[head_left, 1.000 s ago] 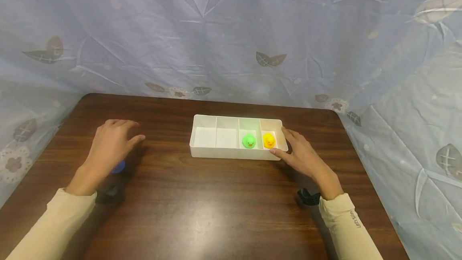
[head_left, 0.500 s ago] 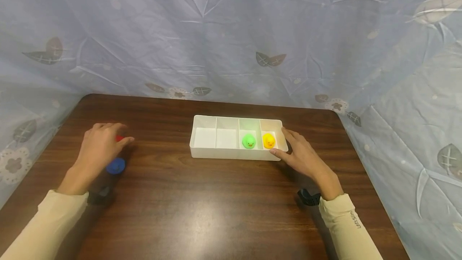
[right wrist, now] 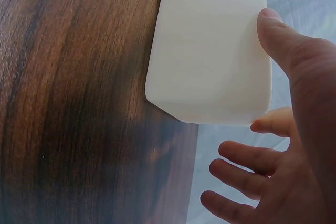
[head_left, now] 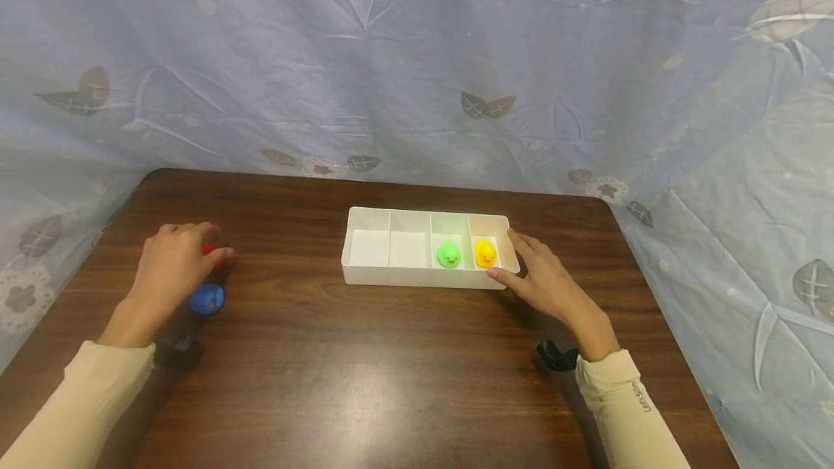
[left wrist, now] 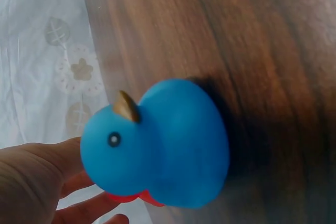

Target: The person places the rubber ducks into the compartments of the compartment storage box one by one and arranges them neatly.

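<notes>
My left hand (head_left: 171, 264) is at a red toy (head_left: 210, 250) on the left of the table, thumb and fingers around it; most of the toy is hidden, so whether they pinch it I cannot tell. Just nearer me sits a blue rubber duck (head_left: 207, 299); it fills the left wrist view, where the duck (left wrist: 178, 145) hides most of the red toy. My right hand (head_left: 550, 281) holds the right end of a white divided box (head_left: 391, 276), thumb over the front rim, index finger at the end wall. In the right wrist view the thumb touches the box (right wrist: 210, 51).
A green rubber duck (head_left: 449, 254) lies in the box's third compartment from the left, and a yellow one (head_left: 485, 253) in the rightmost. The dark wooden table (head_left: 313, 353) is backed by a patterned curtain (head_left: 404, 78) along its far and side edges.
My left hand has moved left and lowered to the red toy, uncovering the blue duck. The right hand and the box have stayed in place.
</notes>
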{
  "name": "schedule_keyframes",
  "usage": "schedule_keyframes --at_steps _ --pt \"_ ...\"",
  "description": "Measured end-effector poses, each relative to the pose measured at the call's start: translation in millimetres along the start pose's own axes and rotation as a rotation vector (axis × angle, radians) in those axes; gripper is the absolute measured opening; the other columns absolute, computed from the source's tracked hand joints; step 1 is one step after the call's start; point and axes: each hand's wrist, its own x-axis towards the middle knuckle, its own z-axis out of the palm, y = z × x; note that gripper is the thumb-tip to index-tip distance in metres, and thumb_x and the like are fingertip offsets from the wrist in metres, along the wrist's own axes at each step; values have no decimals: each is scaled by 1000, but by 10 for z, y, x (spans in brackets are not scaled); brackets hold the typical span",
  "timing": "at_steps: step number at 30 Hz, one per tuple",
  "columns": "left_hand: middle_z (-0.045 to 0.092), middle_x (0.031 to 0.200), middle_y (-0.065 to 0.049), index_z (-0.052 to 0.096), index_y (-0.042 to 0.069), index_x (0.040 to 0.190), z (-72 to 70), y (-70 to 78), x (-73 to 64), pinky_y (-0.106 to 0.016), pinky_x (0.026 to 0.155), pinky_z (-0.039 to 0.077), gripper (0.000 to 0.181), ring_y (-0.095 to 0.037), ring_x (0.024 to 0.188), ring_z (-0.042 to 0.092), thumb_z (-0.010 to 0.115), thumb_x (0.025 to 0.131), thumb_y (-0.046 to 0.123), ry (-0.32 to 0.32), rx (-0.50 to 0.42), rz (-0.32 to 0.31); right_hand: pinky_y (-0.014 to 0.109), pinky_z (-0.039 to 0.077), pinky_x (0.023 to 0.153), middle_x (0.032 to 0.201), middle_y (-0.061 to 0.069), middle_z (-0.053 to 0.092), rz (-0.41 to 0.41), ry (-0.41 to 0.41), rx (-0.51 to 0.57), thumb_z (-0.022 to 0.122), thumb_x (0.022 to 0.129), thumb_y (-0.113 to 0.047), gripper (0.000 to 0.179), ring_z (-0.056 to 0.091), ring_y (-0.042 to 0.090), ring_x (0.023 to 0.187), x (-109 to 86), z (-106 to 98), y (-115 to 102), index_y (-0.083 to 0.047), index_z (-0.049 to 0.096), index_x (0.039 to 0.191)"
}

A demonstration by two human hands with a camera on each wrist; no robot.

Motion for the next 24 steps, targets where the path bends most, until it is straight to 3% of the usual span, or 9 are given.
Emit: schedule_keyframes --at_steps 8,16,24 --pt "68 124 -40 66 -4 130 -46 -66 -38 -73 81 46 53 -65 108 57 79 96 34 -73 20 -48 73 32 124 169 30 34 -5 0 7 66 101 -60 99 35 55 155 -9 -6 -19 -6 20 170" --pt "73 106 -34 67 -3 126 -60 -139 -55 -68 68 49 52 -60 93 65 81 94 36 -103 12 -29 72 32 125 170 29 34 4 0 4 66 101 -60 99 34 54 156 -16 -15 -22 -6 21 170" --pt "69 125 -38 59 -5 135 -96 -167 -57 -79 87 44 56 -66 113 58 78 96 31 -192 17 -50 72 32 125 170 29 34 10 -9 -4 65 101 -62 100 34 54 155 -17 -29 -24 -6 20 170"
